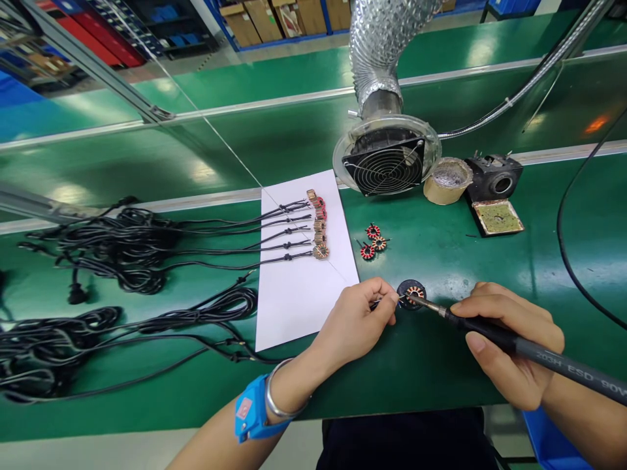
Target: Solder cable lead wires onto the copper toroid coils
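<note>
A green bench (pixel 441 365) fills the view, with shelving and boxes beyond it in a workshop hall. A fan (pixel 386 166) on a foil duct stands just past the paper (pixel 298 294); black cables (pixel 122 245) lie left of it. Right of the paper, the right hand (pixel 509 339) is wrapped around the iron (pixel 539 356). Its long axis runs low across the bench, tip pointing left at the coil (pixel 414 292). The left hand (pixel 355 323) – fingertips closed – pinches a thin strand (pixel 376 303) beside the coil.
</note>
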`<state>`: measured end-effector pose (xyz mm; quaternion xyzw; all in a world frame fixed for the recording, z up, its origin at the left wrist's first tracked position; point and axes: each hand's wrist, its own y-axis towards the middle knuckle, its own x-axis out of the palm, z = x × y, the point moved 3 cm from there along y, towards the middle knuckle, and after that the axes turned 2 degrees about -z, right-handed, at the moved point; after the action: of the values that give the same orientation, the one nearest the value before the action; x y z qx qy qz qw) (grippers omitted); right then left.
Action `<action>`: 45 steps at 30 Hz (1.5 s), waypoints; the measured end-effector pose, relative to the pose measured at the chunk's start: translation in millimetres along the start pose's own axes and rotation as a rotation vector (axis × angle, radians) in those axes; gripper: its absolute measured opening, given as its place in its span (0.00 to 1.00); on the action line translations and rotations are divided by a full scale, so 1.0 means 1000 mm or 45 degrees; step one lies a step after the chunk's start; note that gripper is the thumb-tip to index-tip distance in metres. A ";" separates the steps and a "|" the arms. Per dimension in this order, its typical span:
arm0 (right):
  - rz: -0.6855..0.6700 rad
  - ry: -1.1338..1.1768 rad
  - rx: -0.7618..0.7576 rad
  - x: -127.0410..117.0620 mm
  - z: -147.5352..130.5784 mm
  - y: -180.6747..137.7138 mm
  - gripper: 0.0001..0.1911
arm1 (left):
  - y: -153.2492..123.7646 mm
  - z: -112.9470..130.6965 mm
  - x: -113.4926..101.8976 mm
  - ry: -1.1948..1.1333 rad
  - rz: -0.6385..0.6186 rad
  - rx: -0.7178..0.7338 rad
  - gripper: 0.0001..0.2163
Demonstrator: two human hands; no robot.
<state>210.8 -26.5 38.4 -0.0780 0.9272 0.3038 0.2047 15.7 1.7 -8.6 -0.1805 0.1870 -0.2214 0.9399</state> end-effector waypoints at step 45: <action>0.210 0.028 -0.016 0.001 0.018 -0.013 0.23 | -0.015 0.008 0.005 0.416 0.115 0.270 0.07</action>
<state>219.6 -26.0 18.0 -0.0058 0.9307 0.3248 0.1683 18.1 -11.1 3.5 -0.0336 0.3206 -0.2239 0.9198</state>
